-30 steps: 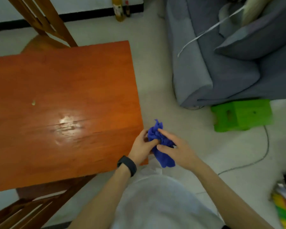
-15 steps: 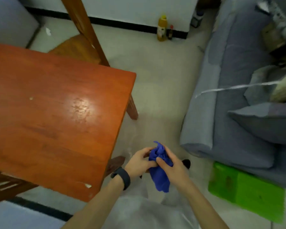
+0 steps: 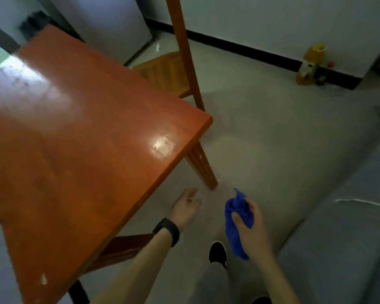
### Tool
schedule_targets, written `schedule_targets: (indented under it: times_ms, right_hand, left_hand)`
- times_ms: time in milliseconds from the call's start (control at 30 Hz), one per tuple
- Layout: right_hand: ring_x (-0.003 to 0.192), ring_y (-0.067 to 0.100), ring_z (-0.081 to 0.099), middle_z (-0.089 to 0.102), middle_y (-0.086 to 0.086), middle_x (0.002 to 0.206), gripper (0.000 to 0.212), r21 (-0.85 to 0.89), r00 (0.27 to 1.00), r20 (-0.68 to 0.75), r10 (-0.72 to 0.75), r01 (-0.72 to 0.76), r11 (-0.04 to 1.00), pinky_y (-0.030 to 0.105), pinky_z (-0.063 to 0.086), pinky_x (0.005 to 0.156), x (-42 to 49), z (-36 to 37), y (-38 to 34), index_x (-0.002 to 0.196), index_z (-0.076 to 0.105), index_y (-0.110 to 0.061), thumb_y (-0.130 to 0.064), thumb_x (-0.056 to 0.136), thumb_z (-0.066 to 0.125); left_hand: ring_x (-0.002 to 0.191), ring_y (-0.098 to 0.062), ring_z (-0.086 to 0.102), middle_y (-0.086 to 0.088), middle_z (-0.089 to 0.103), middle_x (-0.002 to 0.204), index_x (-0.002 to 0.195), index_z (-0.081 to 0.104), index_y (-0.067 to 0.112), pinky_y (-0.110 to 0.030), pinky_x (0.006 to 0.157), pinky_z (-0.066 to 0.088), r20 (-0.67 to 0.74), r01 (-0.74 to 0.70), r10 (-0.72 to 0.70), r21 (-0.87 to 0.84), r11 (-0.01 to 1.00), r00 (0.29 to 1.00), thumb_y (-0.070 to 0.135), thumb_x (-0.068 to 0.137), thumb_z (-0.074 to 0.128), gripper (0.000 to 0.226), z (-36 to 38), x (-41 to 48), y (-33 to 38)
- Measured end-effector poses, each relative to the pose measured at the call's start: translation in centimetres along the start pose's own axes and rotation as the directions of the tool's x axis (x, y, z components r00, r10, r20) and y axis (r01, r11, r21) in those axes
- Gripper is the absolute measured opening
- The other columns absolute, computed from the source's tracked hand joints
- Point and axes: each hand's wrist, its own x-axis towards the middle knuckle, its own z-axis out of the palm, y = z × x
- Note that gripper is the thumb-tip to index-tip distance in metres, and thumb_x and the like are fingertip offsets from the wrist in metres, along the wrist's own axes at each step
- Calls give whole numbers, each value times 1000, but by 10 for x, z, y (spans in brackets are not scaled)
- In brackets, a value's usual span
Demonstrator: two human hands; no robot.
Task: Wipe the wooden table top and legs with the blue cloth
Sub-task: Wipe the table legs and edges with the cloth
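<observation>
Blue cloth [image 3: 234, 235], bunched up, sits in your right hand [image 3: 253, 232]. The thumb and fingers curl round its upper part and the loose end hangs below the palm. It is off the table, above the pale floor, just right of the foot of the nearest table leg [image 3: 203, 170] and not touching it.

Your left hand [image 3: 184, 210] holds nothing. Its fingers are relaxed and apart, somewhat blurred, between the table edge and the cloth and clear of both. A black wristband [image 3: 168, 230] is on that wrist.

The reddish wooden table top [image 3: 86, 154] fills the left side, glossy, with two bright patches of glare and a small pale chip near its closest edge. A wooden chair [image 3: 165, 71] stands beyond the far corner. A yellow bottle [image 3: 310, 66] stands by the wall, a grey sofa [image 3: 338, 249] is at the right, and your black shoe [image 3: 217, 252] shows just left of the hanging cloth.
</observation>
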Motion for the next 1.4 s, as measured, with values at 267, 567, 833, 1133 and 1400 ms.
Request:
schedule_targets:
  times_ms: [267, 567, 833, 1133, 1400]
  right_hand:
    - [106, -14, 51, 50, -28, 126, 45, 167, 928, -220, -302, 341, 925, 12, 45, 87, 130, 70, 16, 132, 33, -58, -40, 97, 55]
    - [123, 38, 48, 39, 18, 143, 59, -342, 284, -212, -935, 875, 343, 44, 40, 104, 215, 170, 17, 152, 22, -31, -26, 102, 51]
    - [116, 29, 53, 43, 5, 144, 87, -483, 498, 283, -820, 812, 327, 36, 52, 91, 309, 109, 175, 152, 12, -50, -14, 92, 65]
    - [112, 3, 52, 53, 5, 127, 35, -109, 294, -115, -949, 946, 307, 18, 47, 90, 256, 94, 26, 119, 65, -13, -4, 85, 64]
    - [113, 35, 53, 45, 14, 131, 32, -227, -160, -59, -985, 963, -142, 38, 49, 93, 250, 123, -23, 126, 64, -8, -20, 98, 55]
  left_hand:
    - [132, -8, 40, 15, 32, 152, 149, 26, 43, -36, 105, 36, -343, -215, 117, -265, 940, 932, 56, 100, 34, 51, 27, 130, -31]
    - [128, 5, 47, 16, 52, 140, 140, 45, 32, -18, 104, 37, -553, -579, 375, -255, 774, 744, 78, 82, 45, 74, 13, 187, -50]
    - [111, 2, 60, 24, 66, 114, 110, 62, 52, -37, 98, 42, -719, -690, 248, -418, 592, 649, 55, 94, 39, 28, 39, 203, -29]
    - [97, 22, 55, 36, 60, 109, 125, 48, 52, -21, 90, 49, -731, -709, 239, -441, 550, 640, 49, 102, 37, 25, 62, 201, -30]
    - [109, 12, 53, 41, 62, 102, 112, 54, 59, -46, 107, 32, -572, -595, 273, -508, 623, 774, 58, 99, 27, 30, 43, 183, -37]
